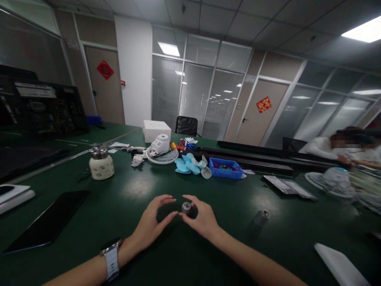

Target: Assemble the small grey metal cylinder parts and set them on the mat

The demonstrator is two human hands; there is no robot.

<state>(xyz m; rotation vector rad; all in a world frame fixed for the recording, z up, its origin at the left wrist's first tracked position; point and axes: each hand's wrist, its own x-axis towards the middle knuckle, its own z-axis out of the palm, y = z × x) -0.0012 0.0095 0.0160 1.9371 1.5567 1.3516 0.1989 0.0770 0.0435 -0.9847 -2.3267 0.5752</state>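
A small grey metal cylinder [186, 207] stands end-up between the two hands, above or on the green table [166, 262]; whether it touches the surface is hidden. The right hand [206, 220] curls round the cylinder, thumb in front and forefinger arching behind; I cannot tell whether these fingers press on it. The left hand [152, 218], just left of the cylinder, has its thumb and fingers spread in an open curve and holds nothing. On that wrist, nearer the person than the cylinder, is a watch with a pale strap [112, 260].

Well to the right of the cylinder stands a second metal cylinder [263, 215]. Beyond the cylinder lie light-blue fan blades [188, 163] and, to their right, a blue tray [228, 173] of small parts. Farther beyond, to its left, a white fan housing [160, 143] sits on a round grille [163, 159], before a white box [156, 131]. Left of the cylinder are a cream jar [101, 167] and a black slab [49, 218]. Far right of it, a person in white [318, 145] leans at the table.
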